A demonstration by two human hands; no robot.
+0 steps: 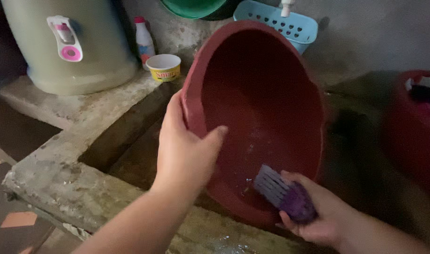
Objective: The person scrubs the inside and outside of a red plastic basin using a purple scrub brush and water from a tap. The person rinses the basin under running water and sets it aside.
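While the red plastic basin (pixel 266 117) is tipped up on its edge at the centre of the frame, its left rim is clamped by the left hand (pixel 187 150), thumb inside and fingers curled round the outside. A purple scrubbing brush (pixel 284 193) is gripped in the closed fingers of the right hand (pixel 318 218) at the lower right, with its pale bristle face laid against the wet inner wall near the bottom. Scrubbing of the basin's inside appears to be the step in hand; firm steadying of the rim would be called for as the brush is worked. The basin is rested over a rough concrete trough (pixel 83 141) with damp, worn edges. At the upper left a large pale drum (pixel 69 47), a small bottle (pixel 143 42) and a yellow tub (pixel 164 67) are seen; a blue basket (pixel 295 28) is hung at the top, and another red tub (pixel 412 131) is set at the right.
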